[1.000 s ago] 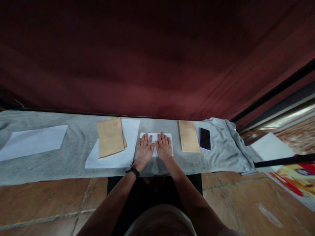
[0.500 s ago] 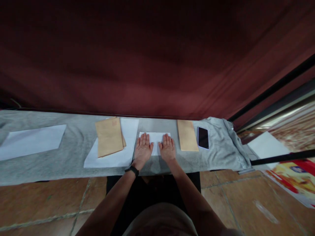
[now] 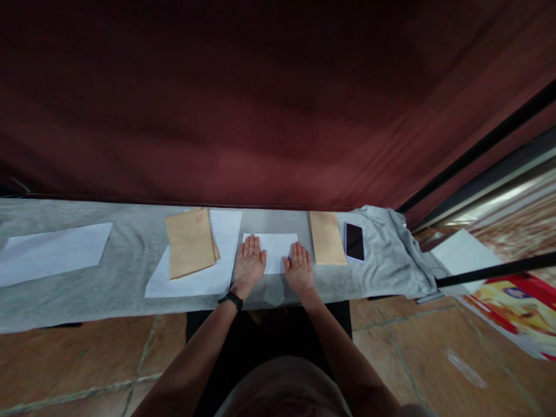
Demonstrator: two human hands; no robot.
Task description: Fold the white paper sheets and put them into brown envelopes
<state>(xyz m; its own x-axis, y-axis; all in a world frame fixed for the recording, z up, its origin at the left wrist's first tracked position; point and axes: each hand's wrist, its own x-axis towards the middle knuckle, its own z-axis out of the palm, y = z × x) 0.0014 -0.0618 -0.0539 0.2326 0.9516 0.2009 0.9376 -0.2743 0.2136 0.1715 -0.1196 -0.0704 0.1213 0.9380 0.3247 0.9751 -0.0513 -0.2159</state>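
Note:
A small white sheet of paper (image 3: 275, 255), seemingly folded, lies on the grey cloth in front of me. My left hand (image 3: 251, 263) rests flat on its left end, fingers stretched out. On the right end lies my right hand (image 3: 299, 269), also flat, its fingers extended over the paper's lower right corner. Just left of my left hand are larger white sheets (image 3: 226, 249) with brown envelopes (image 3: 190, 243) on top. To the right of my right hand is another brown envelope (image 3: 328, 240).
A phone (image 3: 355, 242) lies beside the right envelope on the grey cloth (image 3: 130, 255). More white paper (image 3: 56, 252) is at the far left. A dark red curtain (image 3: 260, 145) hangs behind the table. A black pole (image 3: 499, 271) and a red printed box (image 3: 521, 307) stand at right.
My hands have slid apart along the small paper, the right one outward to the right, baring more of its middle. The whole view has shifted slightly.

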